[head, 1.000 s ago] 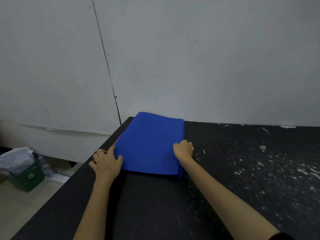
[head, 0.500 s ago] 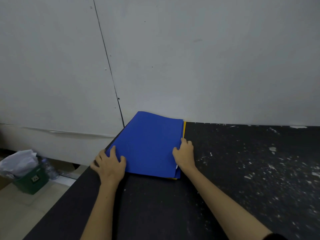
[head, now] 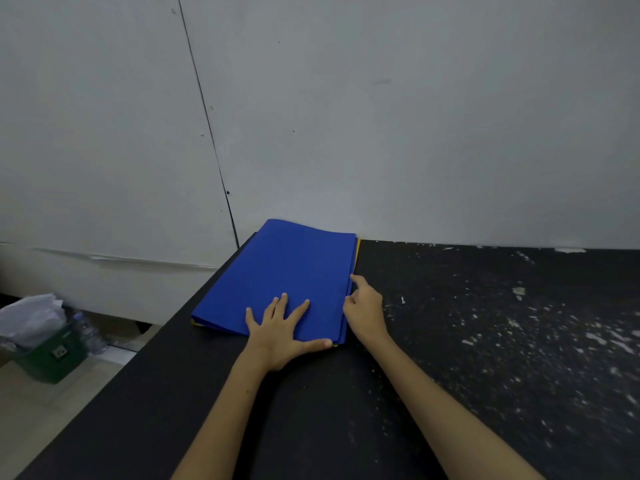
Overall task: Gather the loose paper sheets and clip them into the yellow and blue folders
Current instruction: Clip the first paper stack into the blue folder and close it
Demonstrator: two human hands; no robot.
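We've got the left hand flat and spread on the blue folder at the desk's far-left corner, probably pinning it; the right hand, loosely curled and holding nothing, nudges its edge.

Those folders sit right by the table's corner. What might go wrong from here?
The blue folder lies close to the left edge of the black table, so a push by the left hand, flat on its cover, might slide the stack toward the floor.

The right hand works at the folder's right edge, where only a sliver of the yellow folder shows beneath. It might lift the wrong layer, or shift the two out of line.
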